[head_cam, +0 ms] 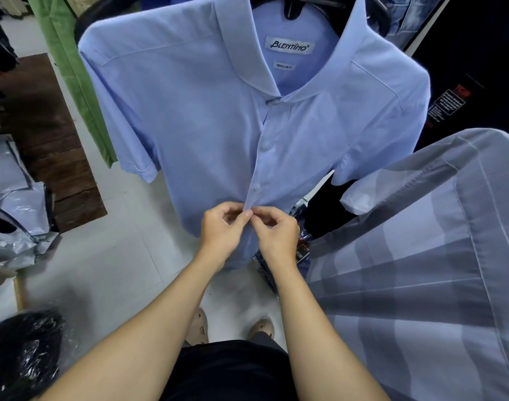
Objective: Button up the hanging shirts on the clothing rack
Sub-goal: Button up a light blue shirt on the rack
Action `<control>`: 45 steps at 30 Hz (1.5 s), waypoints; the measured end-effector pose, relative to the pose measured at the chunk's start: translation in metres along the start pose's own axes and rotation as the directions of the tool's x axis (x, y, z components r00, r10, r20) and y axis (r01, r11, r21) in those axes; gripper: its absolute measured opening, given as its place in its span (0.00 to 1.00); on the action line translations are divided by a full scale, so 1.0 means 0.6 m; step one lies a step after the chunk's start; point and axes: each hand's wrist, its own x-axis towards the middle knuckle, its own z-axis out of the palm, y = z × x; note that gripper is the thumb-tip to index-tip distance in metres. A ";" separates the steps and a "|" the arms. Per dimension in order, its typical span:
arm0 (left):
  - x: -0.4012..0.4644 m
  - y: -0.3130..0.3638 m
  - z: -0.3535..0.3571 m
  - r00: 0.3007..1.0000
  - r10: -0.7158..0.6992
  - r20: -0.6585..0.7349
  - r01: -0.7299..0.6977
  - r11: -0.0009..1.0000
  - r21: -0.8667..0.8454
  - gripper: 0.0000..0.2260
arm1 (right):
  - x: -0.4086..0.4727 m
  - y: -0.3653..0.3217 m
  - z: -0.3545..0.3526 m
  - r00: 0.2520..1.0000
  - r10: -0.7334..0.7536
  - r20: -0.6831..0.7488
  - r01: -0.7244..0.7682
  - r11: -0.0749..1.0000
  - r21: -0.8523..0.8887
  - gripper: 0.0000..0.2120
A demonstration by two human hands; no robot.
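A light blue short-sleeved shirt (207,117) hangs on a black hanger (293,8) in front of me, its front facing me. Three buttons along its placket (262,157) are closed, from the collar down. Low on the placket, my left hand (224,233) and my right hand (276,233) meet fingertip to fingertip. Both pinch the placket edges there, at a spot below the lowest closed button. The button between the fingers is hidden.
A grey-striped shirt (421,256) hangs close on the right. A green garment (73,76) hangs at the upper left. Plastic bags (13,198) lie on the white floor at the left beside a dark wooden board (44,134). A dark wrapped bundle (21,351) sits bottom left.
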 end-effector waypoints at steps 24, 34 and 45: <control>0.005 0.012 -0.009 0.979 -0.204 -0.004 0.199 0.958 -0.208 0.05 | -0.008 0.011 0.005 0.918 0.349 0.188 -0.396 0.783 0.479 0.08; -0.009 -0.014 -0.024 0.984 -0.179 0.007 0.178 0.975 -0.131 0.05 | -0.022 0.051 0.042 0.991 0.123 0.059 -0.129 0.986 0.109 0.12; -0.031 -0.073 -0.035 0.984 -0.157 0.086 0.152 0.987 0.058 0.08 | -0.047 0.085 0.030 0.952 0.304 0.022 -0.298 0.914 0.277 0.11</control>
